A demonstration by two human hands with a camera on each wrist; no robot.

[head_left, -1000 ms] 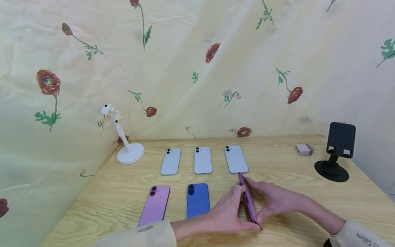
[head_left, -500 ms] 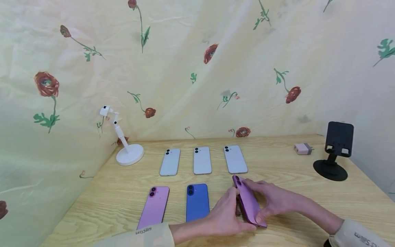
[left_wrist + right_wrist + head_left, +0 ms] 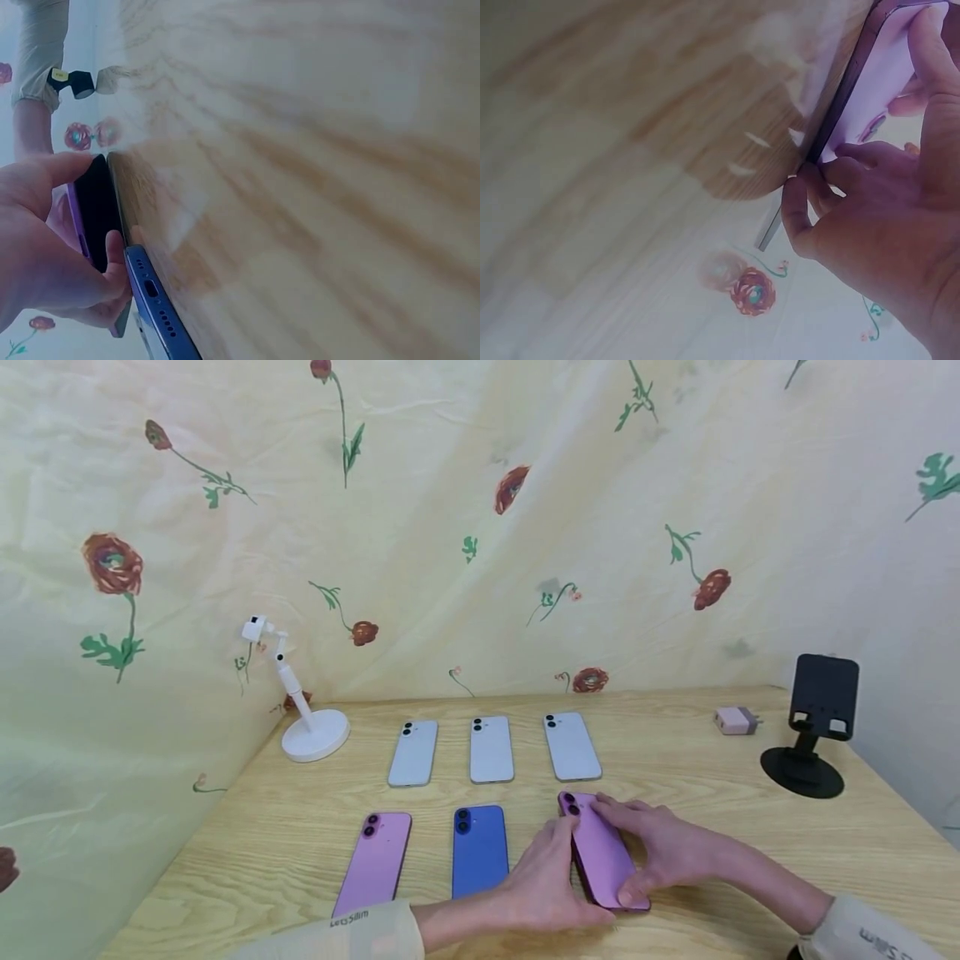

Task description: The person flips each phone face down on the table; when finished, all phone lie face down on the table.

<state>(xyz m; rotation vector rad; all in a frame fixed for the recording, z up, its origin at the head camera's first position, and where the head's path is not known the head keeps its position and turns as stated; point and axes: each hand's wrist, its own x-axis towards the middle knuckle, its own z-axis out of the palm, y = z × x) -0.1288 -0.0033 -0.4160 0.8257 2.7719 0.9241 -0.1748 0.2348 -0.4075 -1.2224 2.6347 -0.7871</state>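
A purple phone (image 3: pixel 606 862) is tilted low over the wooden table, its back with two camera lenses facing up. My left hand (image 3: pixel 542 885) holds its raised left edge, fingers near the upper part and thumb at the bottom corner. My right hand (image 3: pixel 670 853) grips the right side, thumb on the back near the bottom. In the left wrist view the dark screen (image 3: pixel 96 206) faces the tabletop at a slant. A blue phone (image 3: pixel 481 850) lies just left of my left hand, partly covered by that arm. Another purple phone (image 3: pixel 375 862) lies farther left, back up.
Behind stand in a row three pale phones: left (image 3: pixel 413 755), middle (image 3: pixel 492 750) and right (image 3: pixel 572 747), all back up. A white stand (image 3: pixel 315 735) is at back left. At right are a pink charger (image 3: pixel 733 721) and a black phone stand (image 3: pixel 823 697).
The purple phone has tipped from standing nearly on its long edge to lying almost flat, its back turning upward. Both hands have stayed on it.
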